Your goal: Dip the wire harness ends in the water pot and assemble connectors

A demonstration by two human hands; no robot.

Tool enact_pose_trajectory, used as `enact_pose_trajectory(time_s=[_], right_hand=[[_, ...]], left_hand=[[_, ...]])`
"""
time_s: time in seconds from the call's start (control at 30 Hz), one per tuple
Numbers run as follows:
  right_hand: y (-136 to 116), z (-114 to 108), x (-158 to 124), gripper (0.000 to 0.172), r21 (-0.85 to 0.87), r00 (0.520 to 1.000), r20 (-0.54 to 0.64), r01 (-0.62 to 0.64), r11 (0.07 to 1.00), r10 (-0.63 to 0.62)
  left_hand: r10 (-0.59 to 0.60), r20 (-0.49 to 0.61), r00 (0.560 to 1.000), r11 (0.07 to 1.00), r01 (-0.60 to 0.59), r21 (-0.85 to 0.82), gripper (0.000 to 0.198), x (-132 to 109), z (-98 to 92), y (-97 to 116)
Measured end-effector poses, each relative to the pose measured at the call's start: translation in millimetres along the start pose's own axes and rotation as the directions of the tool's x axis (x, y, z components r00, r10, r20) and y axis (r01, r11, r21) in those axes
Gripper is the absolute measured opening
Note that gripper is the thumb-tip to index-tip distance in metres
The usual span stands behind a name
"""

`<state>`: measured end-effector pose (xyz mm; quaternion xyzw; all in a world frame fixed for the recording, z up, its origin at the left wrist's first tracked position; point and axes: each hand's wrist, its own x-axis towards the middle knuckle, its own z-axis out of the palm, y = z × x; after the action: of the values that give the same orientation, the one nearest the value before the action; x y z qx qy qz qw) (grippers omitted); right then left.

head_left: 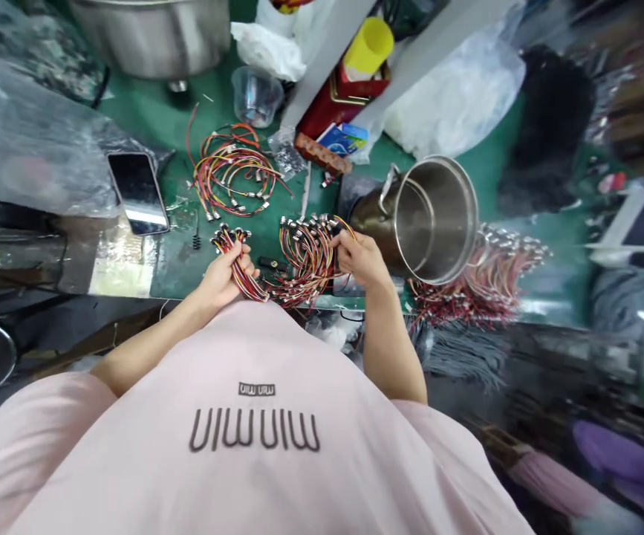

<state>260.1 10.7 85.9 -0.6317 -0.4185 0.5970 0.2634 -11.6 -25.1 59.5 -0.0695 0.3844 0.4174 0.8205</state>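
My left hand (226, 273) is closed round a bundle of thin wire harnesses (246, 282) in red, yellow, black and white, with their connectors sticking up above the fist. My right hand (362, 256) pinches the end of a cable at the right side of a larger pile of wire harnesses (310, 256). That pile lies on the green bench between my hands, connectors toward the far side. A small black tool or part (273, 264) sits between the bundle and the pile. What exactly my right fingertips hold is partly hidden.
A steel pot (438, 219) lies tilted right of my right hand, with more harnesses (489, 275) beside it. Coiled wires (235, 171), a phone (139, 193), a plastic cup (255, 96) and a red box (341, 96) stand farther back. The bench edge (177, 293) runs close to me.
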Motion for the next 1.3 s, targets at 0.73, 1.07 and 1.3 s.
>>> enact_pose_trajectory(time_s=[0.73,1.07,1.3], right_hand=[[-39.9,77.4,9.7,0.026,-0.457,0.934,-0.036,0.3,0.837,-0.354],[-12.6,125.5,7.6,0.045,-0.652,0.954,-0.036,0.203,0.731,-0.297],[-5.1,125.4,6.2,0.042,-0.523,0.942,0.027,0.298,0.798,-0.334]], left_hand=[[-0.015,0.052,0.999,0.972,0.003,0.233,0.023,19.0,28.6,-10.9],[0.054,-0.018,0.998,0.959,-0.047,0.28,0.047,25.8,29.2,-20.4],[0.055,0.059,0.997,0.964,-0.069,0.256,0.053,29.6,19.3,-12.4]])
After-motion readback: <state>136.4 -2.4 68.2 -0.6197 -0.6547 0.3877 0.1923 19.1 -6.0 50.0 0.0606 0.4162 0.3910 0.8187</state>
